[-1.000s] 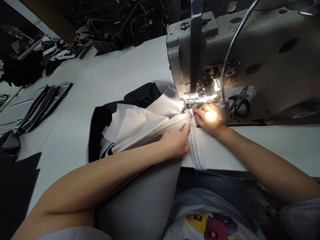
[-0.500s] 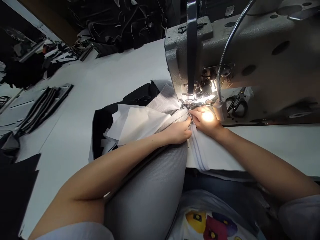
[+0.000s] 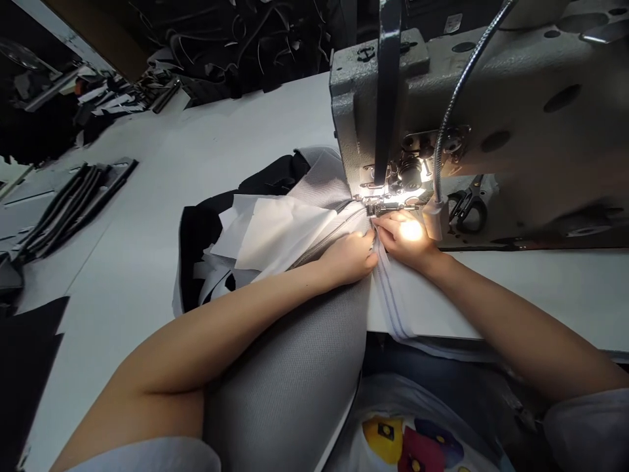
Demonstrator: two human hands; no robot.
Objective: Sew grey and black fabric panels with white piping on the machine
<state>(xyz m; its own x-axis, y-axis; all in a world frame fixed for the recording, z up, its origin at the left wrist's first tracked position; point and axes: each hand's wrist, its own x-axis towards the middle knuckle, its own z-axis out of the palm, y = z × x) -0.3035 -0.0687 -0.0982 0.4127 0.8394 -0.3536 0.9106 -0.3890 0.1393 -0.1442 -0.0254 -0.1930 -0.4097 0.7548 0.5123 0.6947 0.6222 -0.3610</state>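
A large piece of grey mesh fabric [image 3: 299,367] with black parts runs from my lap up to the presser foot of the sewing machine [image 3: 376,208]. My left hand [image 3: 348,259] is closed on the fabric's edge, just in front of the foot. Beside it, under the bright lamp light, my right hand [image 3: 405,236] pinches a white binding strip [image 3: 390,295] with bluish lines. The strip hangs down over the table's front edge. White sheets [image 3: 275,229] lie on the fabric left of the foot. My fingers hide the spot where strip and fabric meet.
Scissors [image 3: 469,206] lie under the machine arm at right. A flexible metal lamp neck [image 3: 457,92] comes down beside the needle area. Stacked dark-edged pieces [image 3: 81,206] rest on the white table [image 3: 132,177] at left. Black goods [image 3: 246,46] are heaped at the back.
The white sheets and fabric beside the foot have shifted slightly, baring more of a grey seam by my left hand. Both hands keep nearly the same place and grip. The view has shifted a little.
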